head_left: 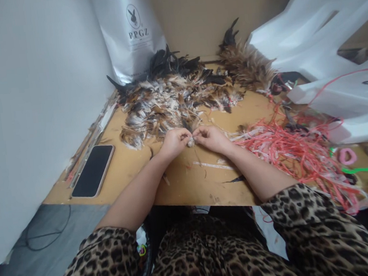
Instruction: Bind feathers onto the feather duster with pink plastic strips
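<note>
My left hand and my right hand meet over the front half of the table, both with fingers pinched together. Between their fingertips is a small feather, pale and fluffy at its near end. Its darker part seems to point away from me, but it merges with the pile behind. That pile of loose brown, white and black feathers spreads just beyond my fingers. To the right of my right hand lies a tangled heap of red and clear plastic strips.
A phone lies at the table's left, beside a white panel. A silver bag stands behind the feathers. At the back right are a bundle of brown feathers and white plastic bags. A pink hair tie lies at right.
</note>
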`<move>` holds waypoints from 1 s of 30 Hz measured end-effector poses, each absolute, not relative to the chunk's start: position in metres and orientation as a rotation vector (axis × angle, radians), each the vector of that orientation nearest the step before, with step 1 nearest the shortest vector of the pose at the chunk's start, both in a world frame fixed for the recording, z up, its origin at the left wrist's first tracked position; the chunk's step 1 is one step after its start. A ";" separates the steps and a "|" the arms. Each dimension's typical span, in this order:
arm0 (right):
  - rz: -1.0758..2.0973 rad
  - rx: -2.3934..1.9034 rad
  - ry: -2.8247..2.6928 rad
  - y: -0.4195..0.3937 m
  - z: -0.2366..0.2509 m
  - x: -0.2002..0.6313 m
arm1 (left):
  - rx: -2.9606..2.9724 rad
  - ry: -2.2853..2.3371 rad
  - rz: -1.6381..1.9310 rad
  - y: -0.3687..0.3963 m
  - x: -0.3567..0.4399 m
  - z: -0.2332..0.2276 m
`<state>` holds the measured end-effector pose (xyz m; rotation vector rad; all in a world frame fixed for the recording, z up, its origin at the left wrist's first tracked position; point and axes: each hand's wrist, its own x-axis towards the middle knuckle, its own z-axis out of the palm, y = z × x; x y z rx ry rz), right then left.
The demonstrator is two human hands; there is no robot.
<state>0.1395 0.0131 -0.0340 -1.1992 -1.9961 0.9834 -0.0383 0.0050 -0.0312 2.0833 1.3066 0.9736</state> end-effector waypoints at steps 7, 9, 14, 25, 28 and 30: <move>1.183 -1.197 -1.957 0.014 -0.028 0.143 | 2.082 1.266 0.989 0.006 -0.039 -0.032; 1.132 -1.207 -1.973 0.013 -0.030 0.143 | 2.077 1.244 0.999 0.006 -0.039 -0.033; 0.865 -1.222 -2.059 0.012 -0.033 0.141 | 2.042 1.242 0.978 0.006 -0.039 -0.033; 0.613 -1.041 -2.138 0.012 -0.028 0.143 | 2.031 1.227 1.000 0.008 -0.039 -0.038; 0.590 -1.080 -2.197 0.011 -0.027 0.142 | 2.019 1.244 1.000 0.008 -0.040 -0.035; 0.572 -1.091 -2.189 0.011 -0.026 0.142 | 2.007 1.238 1.007 0.008 -0.040 -0.033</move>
